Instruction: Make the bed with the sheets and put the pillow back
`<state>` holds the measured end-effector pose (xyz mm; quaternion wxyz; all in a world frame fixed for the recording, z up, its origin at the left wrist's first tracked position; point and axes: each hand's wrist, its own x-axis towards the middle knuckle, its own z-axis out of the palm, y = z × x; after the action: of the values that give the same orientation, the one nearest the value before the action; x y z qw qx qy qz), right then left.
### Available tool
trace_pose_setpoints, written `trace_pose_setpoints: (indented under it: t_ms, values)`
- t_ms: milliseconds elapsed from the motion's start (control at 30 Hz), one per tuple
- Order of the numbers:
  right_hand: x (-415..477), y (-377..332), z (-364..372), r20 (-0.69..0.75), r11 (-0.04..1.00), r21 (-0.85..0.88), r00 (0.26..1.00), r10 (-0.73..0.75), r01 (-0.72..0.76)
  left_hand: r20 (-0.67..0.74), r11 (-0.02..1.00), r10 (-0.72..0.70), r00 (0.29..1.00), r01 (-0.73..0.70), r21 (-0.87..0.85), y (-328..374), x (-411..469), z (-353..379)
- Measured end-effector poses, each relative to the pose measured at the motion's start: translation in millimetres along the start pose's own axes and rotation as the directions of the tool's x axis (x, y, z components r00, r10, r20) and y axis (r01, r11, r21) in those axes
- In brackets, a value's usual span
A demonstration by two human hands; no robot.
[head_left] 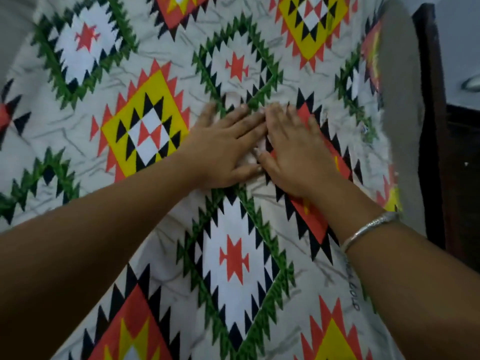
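A white sheet (161, 48) printed with green, orange, yellow and black diamond shapes covers the bed and fills most of the view. It shows many small creases. My left hand (226, 146) lies flat on it near the middle, fingers straight and spread. My right hand (296, 149) lies flat beside it, fingers straight, with the fingertips and thumbs of both hands touching. A silver bangle sits on my right wrist. No pillow is in view.
The sheet's right edge (400, 100) hangs down the side of the bed. Beyond it stands dark wooden furniture (436, 126), with a pale surface (459, 48) at the top right. A pale floor or wall (13, 27) shows at the top left.
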<state>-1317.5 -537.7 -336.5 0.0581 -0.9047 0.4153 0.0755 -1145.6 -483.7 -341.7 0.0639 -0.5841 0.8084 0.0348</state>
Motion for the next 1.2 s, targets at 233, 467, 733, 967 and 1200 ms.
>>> trace_pose_setpoints:
  t_ms: [233, 467, 733, 967, 1200]
  values:
    - [49.9, -20.3, -16.4, -0.066, 0.954, 0.014, 0.952, 0.3, -0.3, -0.056, 0.934, -0.358, 0.932, 0.357, -0.028, -66.5, -16.2, -4.3]
    - [103.1, -61.5, -7.5, 0.022, 0.993, -0.06, 0.994, -0.104, 0.105, 0.001, 0.856, -0.509, 0.861, 0.506, -0.105, -122.9, -41.4, 9.1]
    - [165.4, -88.0, -29.8, 0.063, 0.936, -0.086, 0.939, -0.338, 0.342, -0.074, 0.836, -0.545, 0.835, 0.533, -0.132, -169.9, -20.5, 9.5]
    - [163.3, 6.5, -39.0, 0.137, 0.914, 0.048, 0.909, 0.394, -0.403, 0.018, 0.624, -0.769, 0.638, 0.757, -0.194, -180.5, -10.1, 1.5]
    - [74.6, -44.2, -21.6, -0.052, 0.998, 0.01, 0.997, 0.054, -0.054, -0.049, 0.875, -0.462, 0.886, 0.445, -0.19, -56.9, -43.4, 0.2]
